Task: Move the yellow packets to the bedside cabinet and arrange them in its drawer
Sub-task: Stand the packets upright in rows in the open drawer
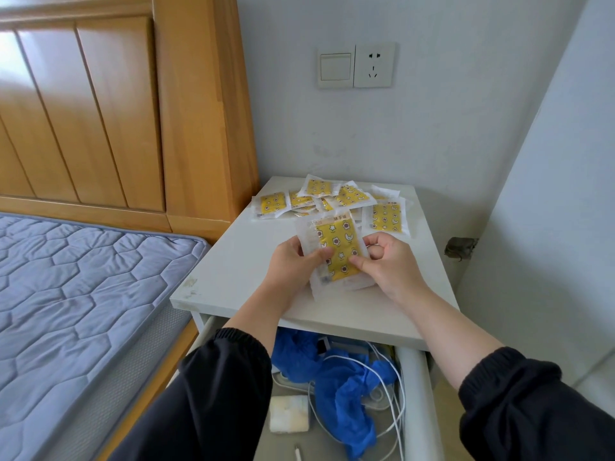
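At mid-frame both hands are clamped on a small stack of packets (336,249). The left hand (293,261) pinches its left edge with the thumb laid across the front, and the right hand (389,264) pinches the right edge, thumb on the yellow and fingers curled. The stack is held just above the cabinet (239,267) top with its flat face turned up toward me. Its long axis runs nearly up and down the frame, with the top end leaning a little left. Each packet is a flat rectangle of clear, crinkly film with a wide sealed border around a yellow pad printed with stars, moons and flowers. Above the hands, more of them lie in a loose pile (332,197) at the back of the smooth white top, overlapping and pointing every which way. Below, the drawer (416,394) stands open, holding crumpled blue plastic (346,387), tangled white cables (392,394) and a small white wad (289,413). At the left of the frame are a quilted grey-blue mattress (83,294) and a glossy wooden headboard (100,111).
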A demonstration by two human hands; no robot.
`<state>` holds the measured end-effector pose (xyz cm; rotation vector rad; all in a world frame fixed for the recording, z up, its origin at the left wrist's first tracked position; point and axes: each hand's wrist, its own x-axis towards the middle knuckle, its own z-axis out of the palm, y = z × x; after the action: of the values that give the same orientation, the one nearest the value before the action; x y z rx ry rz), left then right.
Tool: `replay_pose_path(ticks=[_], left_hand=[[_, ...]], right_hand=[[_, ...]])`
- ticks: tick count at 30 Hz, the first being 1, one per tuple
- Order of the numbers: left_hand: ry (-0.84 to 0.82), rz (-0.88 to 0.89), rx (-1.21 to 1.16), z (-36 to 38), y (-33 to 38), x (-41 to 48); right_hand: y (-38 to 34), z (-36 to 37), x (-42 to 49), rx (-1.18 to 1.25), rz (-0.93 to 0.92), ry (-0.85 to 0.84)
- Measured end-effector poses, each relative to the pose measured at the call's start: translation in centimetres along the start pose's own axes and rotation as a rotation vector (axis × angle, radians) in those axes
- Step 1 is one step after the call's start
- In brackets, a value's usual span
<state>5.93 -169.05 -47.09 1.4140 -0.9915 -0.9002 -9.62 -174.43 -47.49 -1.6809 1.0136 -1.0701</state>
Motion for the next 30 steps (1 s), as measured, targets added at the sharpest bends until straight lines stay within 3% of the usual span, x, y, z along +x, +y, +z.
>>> replay_pose_path(ticks=[5, 10, 12, 16, 20, 22, 26, 30], left_hand=[[0.152, -0.123, -0.370, -1.0, 0.5, 0.6], [0.166, -0.266, -0.734, -2.2, 0.5, 1.3], [0.159, -0.269, -0.774, -2.3, 0.3, 1.7], [0.145, -0.285, -0.843, -2.4, 0.0, 2.4], [0.132, -0.281, -0.874, -2.4, -0.1, 2.8], [0.118, -0.275, -0.871, -2.4, -0.2, 2.9], [0.099, -0.255, -0.871, -2.4, -0.4, 2.9], [0.103, -0.254, -0.865, -2.4, -0.5, 3.0]], right_hand=[[0.0, 1.0, 0.5, -0.189, -0.048, 0.080], [-1.2, 1.5, 5.1, -0.671, -0.284, 0.129], [-2.0, 1.7, 7.9, -0.828, -0.254, 0.055], [-3.1, 2.6, 12.8, -0.886, -0.040, -0.128], [-3.0, 3.5, 14.9, -1.173, -0.022, -0.337], [-2.5, 3.9, 15.4, -1.199, -0.012, -0.393], [-1.8, 4.4, 15.5, -1.148, -0.028, -0.376], [-1.2, 4.6, 15.1, -1.244, -0.056, -0.197]])
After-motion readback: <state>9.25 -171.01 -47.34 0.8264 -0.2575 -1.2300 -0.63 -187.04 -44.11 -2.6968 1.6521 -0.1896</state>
